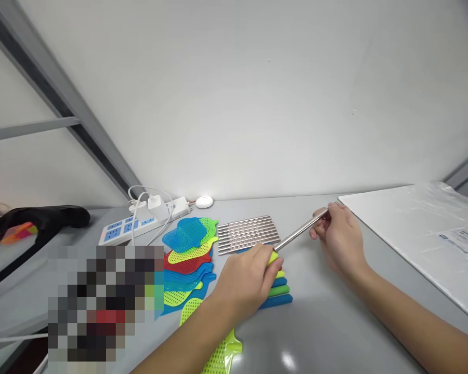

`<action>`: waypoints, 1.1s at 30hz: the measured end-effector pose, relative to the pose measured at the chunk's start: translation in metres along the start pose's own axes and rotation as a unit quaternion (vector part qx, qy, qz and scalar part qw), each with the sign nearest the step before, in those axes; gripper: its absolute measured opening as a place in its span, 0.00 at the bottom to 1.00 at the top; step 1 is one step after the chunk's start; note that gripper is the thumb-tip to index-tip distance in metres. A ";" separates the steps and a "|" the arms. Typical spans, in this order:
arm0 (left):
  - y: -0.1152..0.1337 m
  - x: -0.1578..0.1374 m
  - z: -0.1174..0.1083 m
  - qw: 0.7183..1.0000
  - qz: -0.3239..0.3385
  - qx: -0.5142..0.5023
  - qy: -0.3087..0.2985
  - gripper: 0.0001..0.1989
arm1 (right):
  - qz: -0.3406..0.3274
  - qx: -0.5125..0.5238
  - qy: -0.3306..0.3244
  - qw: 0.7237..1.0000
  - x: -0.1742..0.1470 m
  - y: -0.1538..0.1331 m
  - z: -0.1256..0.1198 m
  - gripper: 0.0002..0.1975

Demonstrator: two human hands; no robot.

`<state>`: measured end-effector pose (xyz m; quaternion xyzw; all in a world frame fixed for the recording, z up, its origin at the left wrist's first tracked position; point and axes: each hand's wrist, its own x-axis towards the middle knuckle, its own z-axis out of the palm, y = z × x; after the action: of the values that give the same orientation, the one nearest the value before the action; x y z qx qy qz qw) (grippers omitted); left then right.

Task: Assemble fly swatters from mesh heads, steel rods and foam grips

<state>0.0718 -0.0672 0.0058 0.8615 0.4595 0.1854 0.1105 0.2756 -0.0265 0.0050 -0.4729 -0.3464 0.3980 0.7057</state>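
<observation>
My left hand (244, 275) is closed around a yellow-green plastic handle (273, 257), most of it hidden in the palm. From this handle a thin metal rod (302, 230) slants up to the right. My right hand (343, 236) pinches the rod's far end. Below my left hand lies a row of coloured handles (280, 291) in blue, green, yellow and red, partly covered by the hand. Several similar metal rods (251, 234) lie side by side behind it. Perforated fly swatter heads (185, 261) in blue, red and yellow-green overlap to the left, some passing under my left forearm.
A white power strip (119, 231) with plugs and cables stands at the back left, near a small white oval device (204, 201). A large plastic-wrapped white panel (421, 234) lies at the right. A black strap-like item (62, 215) is at far left; a pixelated patch hides the lower left.
</observation>
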 end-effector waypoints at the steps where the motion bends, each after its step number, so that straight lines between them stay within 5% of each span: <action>1: 0.000 0.000 0.001 1.000 -0.004 -0.003 0.000 0.15 | -0.007 -0.003 -0.003 1.000 0.000 0.000 -0.001 0.11; 20: -0.016 0.004 -0.010 0.996 -0.015 -0.080 0.034 0.16 | -0.074 0.020 -0.041 0.996 -0.014 -0.012 0.007 0.07; 28: -0.019 0.001 -0.010 0.997 0.024 -0.060 0.050 0.16 | 0.103 0.063 -0.098 0.988 -0.024 -0.018 0.009 0.11; 33: -0.025 0.001 -0.011 0.995 0.060 -0.016 0.072 0.18 | 0.156 0.069 -0.113 0.979 -0.036 -0.017 0.012 0.14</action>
<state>0.0492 -0.0520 0.0068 0.8703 0.4104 0.2605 0.0792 0.2535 -0.0577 0.0207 -0.4230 -0.3180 0.5768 0.6223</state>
